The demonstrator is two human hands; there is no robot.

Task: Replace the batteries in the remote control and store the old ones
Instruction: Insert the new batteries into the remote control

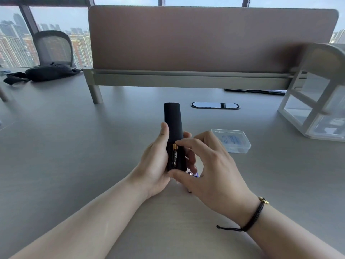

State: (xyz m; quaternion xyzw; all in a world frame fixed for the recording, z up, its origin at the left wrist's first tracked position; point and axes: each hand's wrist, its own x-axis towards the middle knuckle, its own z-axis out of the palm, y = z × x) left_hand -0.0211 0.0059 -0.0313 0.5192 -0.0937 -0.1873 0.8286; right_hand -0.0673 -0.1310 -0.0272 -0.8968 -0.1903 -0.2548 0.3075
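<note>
Grey desk (74,146), tan divider panel (205,38), mesh chair (54,46), daylit windows (56,17) onto city towers

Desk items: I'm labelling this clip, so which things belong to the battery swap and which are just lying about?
Belongs to the job:
remote control, held in the left hand
battery in its open compartment, under the right hand
clear plastic box

Lying about:
black bag
white shelf unit
office chair

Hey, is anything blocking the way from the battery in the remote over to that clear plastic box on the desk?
Nothing visible blocks it. The battery sits in the remote, the right hand at its top end. The clear plastic box lies beyond that hand on bare desk; whether its lid is closed is unclear.
</note>
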